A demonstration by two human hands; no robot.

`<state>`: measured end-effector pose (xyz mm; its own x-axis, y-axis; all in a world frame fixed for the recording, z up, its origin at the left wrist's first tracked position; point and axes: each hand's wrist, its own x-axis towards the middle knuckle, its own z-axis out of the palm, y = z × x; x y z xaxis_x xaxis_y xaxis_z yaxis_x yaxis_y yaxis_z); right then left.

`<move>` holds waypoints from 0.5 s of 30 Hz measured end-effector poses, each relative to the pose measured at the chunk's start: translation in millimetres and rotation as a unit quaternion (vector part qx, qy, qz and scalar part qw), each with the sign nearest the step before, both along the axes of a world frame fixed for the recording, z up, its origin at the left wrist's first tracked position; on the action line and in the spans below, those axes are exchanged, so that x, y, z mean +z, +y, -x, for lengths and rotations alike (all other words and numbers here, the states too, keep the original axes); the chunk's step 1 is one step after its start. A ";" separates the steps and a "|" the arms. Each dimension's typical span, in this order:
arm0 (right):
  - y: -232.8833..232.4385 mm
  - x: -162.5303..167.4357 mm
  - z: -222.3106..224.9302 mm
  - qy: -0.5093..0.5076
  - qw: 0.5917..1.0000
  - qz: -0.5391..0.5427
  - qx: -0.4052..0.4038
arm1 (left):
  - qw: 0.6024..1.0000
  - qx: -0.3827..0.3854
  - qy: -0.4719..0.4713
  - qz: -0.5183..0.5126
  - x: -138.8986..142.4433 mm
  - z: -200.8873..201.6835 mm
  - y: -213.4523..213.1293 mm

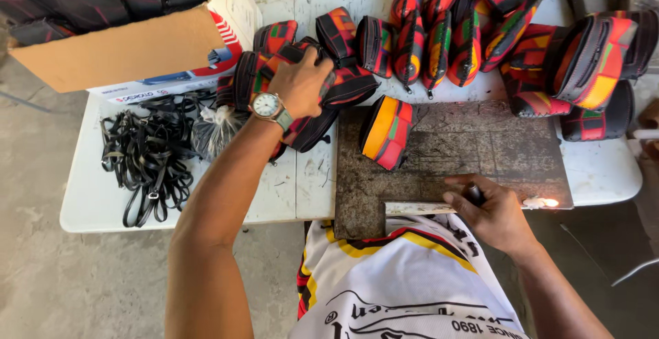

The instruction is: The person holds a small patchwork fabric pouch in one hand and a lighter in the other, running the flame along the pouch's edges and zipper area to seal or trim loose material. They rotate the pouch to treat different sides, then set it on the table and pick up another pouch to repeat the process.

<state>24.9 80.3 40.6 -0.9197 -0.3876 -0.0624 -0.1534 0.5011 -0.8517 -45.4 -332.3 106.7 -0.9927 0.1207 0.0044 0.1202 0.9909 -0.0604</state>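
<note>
My left hand (302,82), with a wristwatch on the wrist, reaches forward and grips a colourful red, black and orange patterned pouch (312,123) in a pile on the white table (206,202). My right hand (491,212) rests at the near edge of a dark worn board (467,147) and is closed around a small dark tool, whose kind I cannot tell. A small flame (546,202) burns just right of that hand. A flat metal strip (419,208) lies along the board's near edge beside it. One pouch (386,132) lies alone on the board.
Several more patterned pouches (467,30) stand in rows across the back and right of the table. A cardboard box (123,37) of dark items sits at the back left. A heap of black straps (147,160) and a clear plastic bag (216,130) lie at left.
</note>
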 end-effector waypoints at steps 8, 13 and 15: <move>-4.1 -11.3 2.4 -0.011 0.999 0.033 -0.011 | 0.939 -0.126 0.275 -0.165 59.6 -51.2 1.6; -19.1 7.2 0.8 0.012 0.994 0.106 -0.010 | 0.893 -0.198 0.281 -0.289 77.9 -79.0 37.0; -26.7 17.9 4.1 0.000 0.988 0.155 -0.002 | 0.888 -0.177 0.238 -0.352 77.7 -87.2 54.3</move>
<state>20.7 53.6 58.5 -0.9216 -0.3839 0.0578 -0.1509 0.2170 -0.9644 41.7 -278.0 184.4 -0.7590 0.2251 0.6110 0.5578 0.7089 0.4317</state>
